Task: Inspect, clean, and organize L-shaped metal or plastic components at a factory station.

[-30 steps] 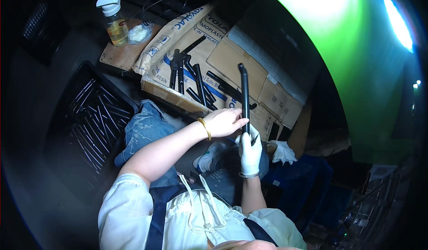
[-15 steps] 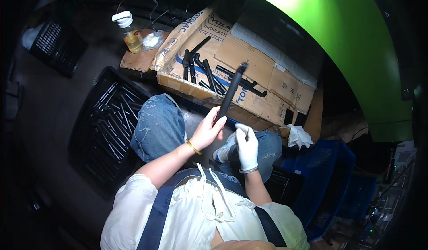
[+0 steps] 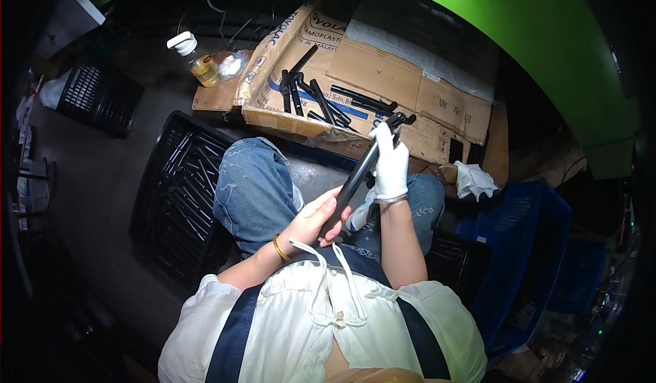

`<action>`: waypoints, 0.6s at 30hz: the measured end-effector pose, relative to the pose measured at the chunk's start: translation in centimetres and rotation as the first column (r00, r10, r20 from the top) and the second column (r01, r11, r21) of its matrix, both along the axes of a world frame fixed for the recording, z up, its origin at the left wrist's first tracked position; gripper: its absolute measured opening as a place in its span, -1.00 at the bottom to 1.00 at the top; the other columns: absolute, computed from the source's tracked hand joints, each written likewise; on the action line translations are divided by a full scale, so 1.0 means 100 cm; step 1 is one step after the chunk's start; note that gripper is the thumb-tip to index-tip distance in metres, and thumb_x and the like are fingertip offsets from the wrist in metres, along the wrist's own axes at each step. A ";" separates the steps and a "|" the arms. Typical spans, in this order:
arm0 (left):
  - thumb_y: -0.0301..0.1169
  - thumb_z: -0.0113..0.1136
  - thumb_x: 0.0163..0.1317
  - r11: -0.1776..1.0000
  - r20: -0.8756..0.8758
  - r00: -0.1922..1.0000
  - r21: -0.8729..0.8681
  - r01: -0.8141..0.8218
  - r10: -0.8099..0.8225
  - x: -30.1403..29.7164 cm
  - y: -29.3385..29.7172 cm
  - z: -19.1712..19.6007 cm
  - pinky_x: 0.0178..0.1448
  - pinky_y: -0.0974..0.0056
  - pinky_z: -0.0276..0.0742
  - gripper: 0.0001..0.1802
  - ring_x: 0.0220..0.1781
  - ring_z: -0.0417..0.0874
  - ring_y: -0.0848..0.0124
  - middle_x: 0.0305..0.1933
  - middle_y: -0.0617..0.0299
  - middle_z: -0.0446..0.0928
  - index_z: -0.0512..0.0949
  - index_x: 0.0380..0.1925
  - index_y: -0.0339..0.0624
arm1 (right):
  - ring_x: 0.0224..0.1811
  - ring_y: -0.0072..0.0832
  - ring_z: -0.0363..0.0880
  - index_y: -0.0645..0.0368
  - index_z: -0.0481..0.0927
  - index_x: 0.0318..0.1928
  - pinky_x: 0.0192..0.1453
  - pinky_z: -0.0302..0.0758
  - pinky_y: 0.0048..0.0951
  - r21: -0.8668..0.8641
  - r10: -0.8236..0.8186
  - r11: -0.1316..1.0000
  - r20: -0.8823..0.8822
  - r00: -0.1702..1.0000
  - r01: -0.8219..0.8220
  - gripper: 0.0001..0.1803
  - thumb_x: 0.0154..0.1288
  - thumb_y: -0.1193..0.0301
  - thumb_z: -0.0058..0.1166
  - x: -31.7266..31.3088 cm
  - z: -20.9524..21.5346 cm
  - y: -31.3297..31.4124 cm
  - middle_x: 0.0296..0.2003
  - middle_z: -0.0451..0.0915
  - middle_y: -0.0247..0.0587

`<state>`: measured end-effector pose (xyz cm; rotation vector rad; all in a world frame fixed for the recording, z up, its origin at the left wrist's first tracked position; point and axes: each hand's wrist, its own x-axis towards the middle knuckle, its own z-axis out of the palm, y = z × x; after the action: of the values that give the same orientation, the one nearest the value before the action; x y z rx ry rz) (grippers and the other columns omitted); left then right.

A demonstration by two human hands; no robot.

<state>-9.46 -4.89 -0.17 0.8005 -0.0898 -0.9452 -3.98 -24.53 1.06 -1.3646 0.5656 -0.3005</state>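
Note:
A long black tube (image 3: pixel 355 180) with a knobbed, hooked-looking upper end slants across my lap. My bare left hand (image 3: pixel 318 217) is closed round its lower part, near my waist. Higher up, my right hand (image 3: pixel 391 168), in a white glove, grips the tube just below the knobbed end, and its fingers partly hide that part. Beyond the hands, several similar black tubes (image 3: pixel 318 99) lie loose on a flattened cardboard sheet (image 3: pixel 372 69), some with bent ends.
To my left stands a black crate (image 3: pixel 147 209) filled with dark tubes. Another black crate (image 3: pixel 102 96) sits farther back. A bottle of yellowish liquid (image 3: pixel 203 67) stands by the cardboard. Blue crates (image 3: pixel 526 260) and crumpled white cloth (image 3: pixel 475 181) are at right, below a green machine panel (image 3: pixel 547 55).
My left hand has drawn the tube down toward my waist. The gloved right hand has moved up and forward and taken hold of the tube's upper end.

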 end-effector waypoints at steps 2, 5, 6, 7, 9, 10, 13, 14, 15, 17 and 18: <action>-0.21 -0.09 0.59 0.999 0.009 1.000 -0.049 -0.003 0.004 0.004 0.004 0.002 -0.61 0.55 0.30 -0.43 -0.54 0.40 0.66 -0.11 0.26 0.48 0.14 0.49 -0.13 | -0.74 -0.79 0.15 0.06 0.64 -0.31 -0.70 0.00 -0.63 0.132 0.007 0.991 0.019 1.000 -0.010 -0.67 0.48 0.09 0.11 -0.001 0.002 0.000 -0.65 0.32 -0.61; -0.42 0.08 0.48 0.915 0.515 0.843 0.250 -0.317 0.152 0.006 -0.003 -0.003 -0.44 0.54 0.37 -0.50 -0.49 0.41 0.69 -0.11 0.26 0.52 0.26 0.37 -0.20 | -0.77 -0.81 0.12 0.08 0.65 -0.22 -0.72 -0.06 -0.67 0.181 0.137 0.974 -0.008 0.991 -0.133 -0.73 0.46 0.15 0.15 -0.012 0.000 0.010 -0.65 0.31 -0.61; -0.44 0.11 0.46 0.851 0.703 0.695 0.265 -0.454 0.152 0.009 -0.005 -0.004 -0.41 0.54 0.38 -0.53 -0.46 0.42 0.69 -0.12 0.26 0.53 0.30 0.32 -0.23 | -0.75 -0.81 0.14 0.11 0.66 -0.19 -0.70 -0.03 -0.66 0.101 0.183 0.979 -0.082 0.980 -0.175 -0.76 0.43 0.19 0.19 -0.018 -0.001 0.019 -0.64 0.34 -0.60; -0.45 0.12 0.45 0.820 0.610 0.784 0.387 -0.422 0.116 0.005 -0.005 -0.006 -0.36 0.53 0.40 -0.56 -0.36 0.45 0.69 -0.13 0.26 0.53 0.31 0.27 -0.24 | -0.74 -0.81 0.15 0.11 0.66 -0.19 -0.68 -0.01 -0.66 0.016 0.244 0.970 -0.080 0.967 -0.243 -0.76 0.42 0.20 0.21 -0.021 -0.006 0.024 -0.63 0.35 -0.59; -0.45 0.11 0.46 0.880 0.456 0.882 0.364 -0.304 0.116 0.005 -0.003 -0.007 -0.34 0.52 0.43 -0.54 -0.33 0.47 0.68 -0.08 0.25 0.53 0.28 0.30 -0.23 | -0.71 -0.81 0.16 0.13 0.65 -0.19 -0.65 0.02 -0.65 -0.058 0.329 0.941 -0.075 0.941 -0.334 -0.74 0.42 0.19 0.20 -0.028 -0.009 0.033 -0.62 0.38 -0.58; -0.45 0.10 0.46 0.897 0.331 0.939 0.380 -0.226 0.096 0.005 0.000 -0.006 -0.32 0.51 0.44 -0.54 -0.31 0.48 0.67 -0.06 0.24 0.53 0.27 0.31 -0.23 | -0.71 -0.81 0.16 0.13 0.65 -0.19 -0.65 0.02 -0.65 -0.036 0.323 0.944 -0.101 0.941 -0.328 -0.73 0.42 0.18 0.19 -0.030 -0.010 0.034 -0.63 0.37 -0.58; -0.42 0.00 0.51 0.978 0.282 0.959 0.196 -0.065 0.008 0.007 0.008 -0.001 -0.36 0.50 0.47 -0.39 -0.40 0.49 0.63 0.00 0.21 0.48 0.06 0.48 -0.14 | -0.72 -0.82 0.14 0.14 0.64 -0.17 -0.65 0.01 -0.65 0.079 0.323 0.946 -0.126 0.938 -0.315 -0.68 0.46 0.13 0.14 -0.034 -0.009 0.025 -0.66 0.32 -0.62; -0.40 -0.01 0.52 0.992 0.245 0.969 0.125 -0.005 -0.026 0.007 0.007 -0.001 -0.36 0.50 0.47 -0.34 -0.42 0.47 0.62 -0.02 0.21 0.48 0.00 0.52 -0.11 | -0.60 -0.80 0.25 0.17 0.64 -0.23 -0.54 0.14 -0.62 0.133 0.320 0.945 -0.177 0.931 -0.299 -0.71 0.42 0.17 0.20 -0.033 -0.010 0.018 -0.58 0.42 -0.54; -0.39 -0.02 0.53 0.993 0.216 0.975 0.115 0.016 -0.041 0.010 0.011 0.001 -0.38 0.51 0.45 -0.34 -0.45 0.45 0.62 -0.04 0.21 0.48 -0.01 0.53 -0.10 | -0.55 -0.74 0.33 0.19 0.63 -0.17 -0.49 0.24 -0.59 0.104 0.344 0.938 -0.192 0.919 -0.330 -0.70 0.43 0.18 0.19 -0.033 -0.009 0.017 -0.54 0.48 -0.47; -0.36 -0.03 0.54 0.998 0.164 0.985 0.039 0.041 -0.047 0.014 0.013 0.001 -0.40 0.53 0.41 -0.32 -0.50 0.42 0.63 -0.06 0.22 0.47 -0.03 0.55 -0.08 | -0.43 -0.63 0.48 0.23 0.59 -0.07 -0.36 0.40 -0.50 -0.050 0.360 0.926 -0.188 0.914 -0.375 -0.68 0.45 0.20 0.16 -0.033 -0.011 0.015 -0.43 0.58 -0.32; -0.29 -0.08 0.57 0.998 0.144 0.989 0.057 -0.018 0.010 0.015 0.013 0.000 -0.47 0.56 0.28 -0.37 -0.57 0.31 0.65 -0.14 0.26 0.44 0.02 0.54 -0.09 | -0.36 -0.57 0.54 0.24 0.56 -0.03 -0.28 0.46 -0.45 -0.175 0.352 0.909 -0.167 0.921 -0.379 -0.67 0.46 0.21 0.14 -0.033 -0.012 0.017 -0.37 0.61 -0.25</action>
<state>-7.93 -3.62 -0.13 0.9222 -0.1824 -0.8793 -7.29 -22.85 -0.11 -1.6677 0.3815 0.0414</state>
